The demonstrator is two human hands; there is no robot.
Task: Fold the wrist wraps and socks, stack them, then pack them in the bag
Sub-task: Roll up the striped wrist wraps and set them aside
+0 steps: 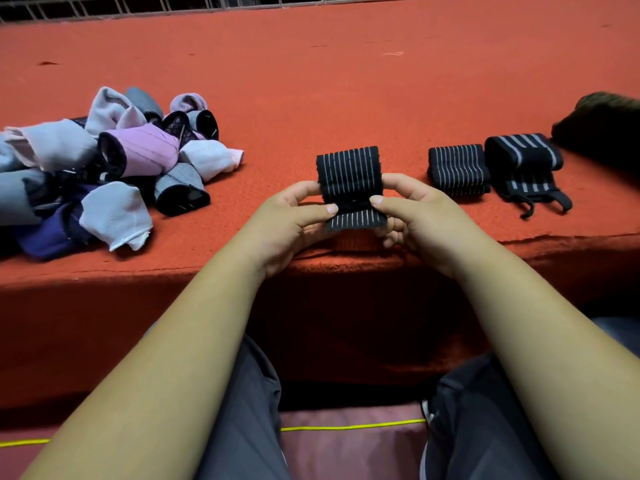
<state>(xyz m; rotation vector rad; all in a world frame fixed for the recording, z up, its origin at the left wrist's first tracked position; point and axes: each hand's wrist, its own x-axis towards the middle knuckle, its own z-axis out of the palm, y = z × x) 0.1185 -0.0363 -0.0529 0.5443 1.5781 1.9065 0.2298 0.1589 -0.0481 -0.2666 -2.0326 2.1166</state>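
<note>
A black wrist wrap with thin white stripes is held just above the front edge of the red surface, folded over itself. My left hand pinches its left side between thumb and fingers. My right hand pinches its right side the same way. To the right lies a folded striped wrap, and beside it another wrap with broad grey stripes, its thumb loops trailing toward me. A heap of folded socks in lilac, white, grey and black lies at the left.
The red carpeted surface stretches far back to a metal railing. A dark bag-like object sits at the right edge. The surface's front edge drops off just under my hands, with my knees below.
</note>
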